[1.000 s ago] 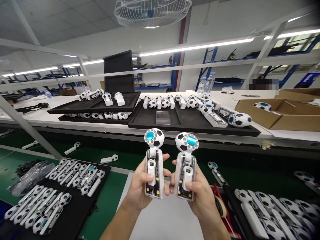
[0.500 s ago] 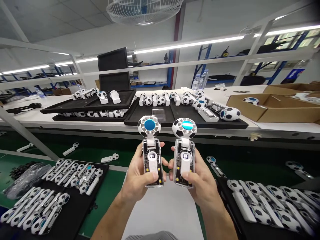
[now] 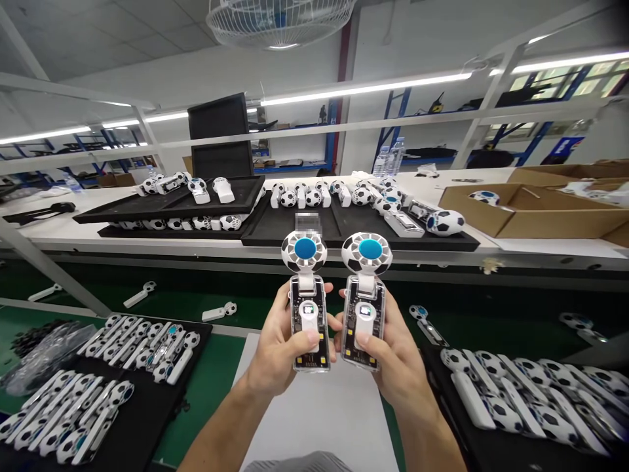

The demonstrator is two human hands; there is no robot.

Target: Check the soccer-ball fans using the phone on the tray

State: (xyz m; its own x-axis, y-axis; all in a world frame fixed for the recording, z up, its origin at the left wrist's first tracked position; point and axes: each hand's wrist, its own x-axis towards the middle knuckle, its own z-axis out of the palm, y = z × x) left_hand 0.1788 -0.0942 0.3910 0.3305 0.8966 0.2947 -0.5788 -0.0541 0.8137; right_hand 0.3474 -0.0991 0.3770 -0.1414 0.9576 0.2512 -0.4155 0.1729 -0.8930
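My left hand [image 3: 276, 349] is closed round the clear handle of a handheld fan [image 3: 305, 250], its thumb on the white strip below the small display. In my right hand [image 3: 400, 347] is a matching handheld fan [image 3: 369, 250], gripped the same way with the thumb on its white strip. Both fans stand upright side by side, their heads apart. Each head has a black-and-white football pattern, vents and a blue centre disc. Circuit boards with yellow squares show through the clear handles, and both small displays are lit. Fingers hide the handles' backs.
White paper [image 3: 314, 413] lies below my hands. Black trays of similar fans lie at left [image 3: 147, 400] and right [image 3: 437, 373]. On the shelf ahead are more black trays [image 3: 275, 226] and a cardboard box [image 3: 550, 219]. A metal post [image 3: 59, 275] slants at left.
The left fan has moved right, closer to the right fan. Both displays have changed from digit-like marks to a different picture. My grips look the same.
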